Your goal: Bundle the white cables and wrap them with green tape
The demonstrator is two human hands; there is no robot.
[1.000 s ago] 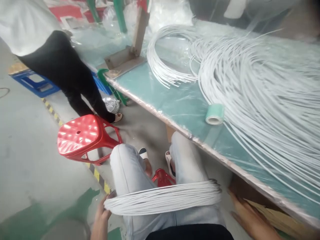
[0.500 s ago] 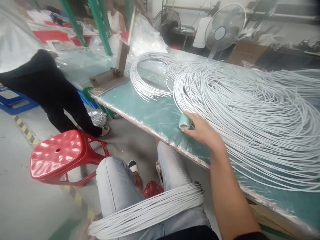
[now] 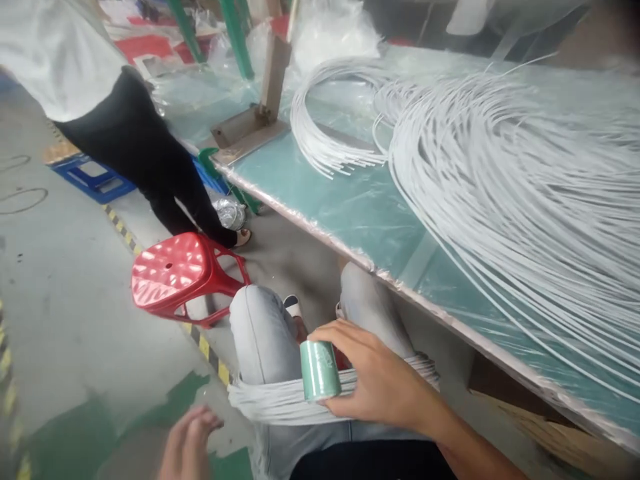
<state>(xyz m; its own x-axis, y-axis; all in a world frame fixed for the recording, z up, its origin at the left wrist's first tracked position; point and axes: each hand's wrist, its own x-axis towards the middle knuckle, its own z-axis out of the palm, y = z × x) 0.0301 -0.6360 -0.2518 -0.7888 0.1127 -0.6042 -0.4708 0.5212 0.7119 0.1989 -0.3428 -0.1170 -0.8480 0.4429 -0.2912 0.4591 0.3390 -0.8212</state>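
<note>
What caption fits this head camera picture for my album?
Right hand holds a green tape roll against a white cord bundle on the lap; left hand hovers open.

A green table (image 3: 360, 213) carries loose white cords (image 3: 525, 200) and a metal bracket (image 3: 253, 127).

The tape roll (image 3: 320, 371) is a pale mint green, pretty close to the teal-green worktop (image 3: 360, 207) under its clear glossy film. The bundle of cords (image 3: 280, 400) on the lap is plain white, same as the big cord pile (image 3: 510, 193) up top. Jeans (image 3: 260, 333) are light washed blue-grey. The stool (image 3: 173, 275) is bright glossy red. The floor (image 3: 65, 293) is grey with a yellow-and-black hazard stripe (image 3: 200, 343) and a green painted patch.
</note>
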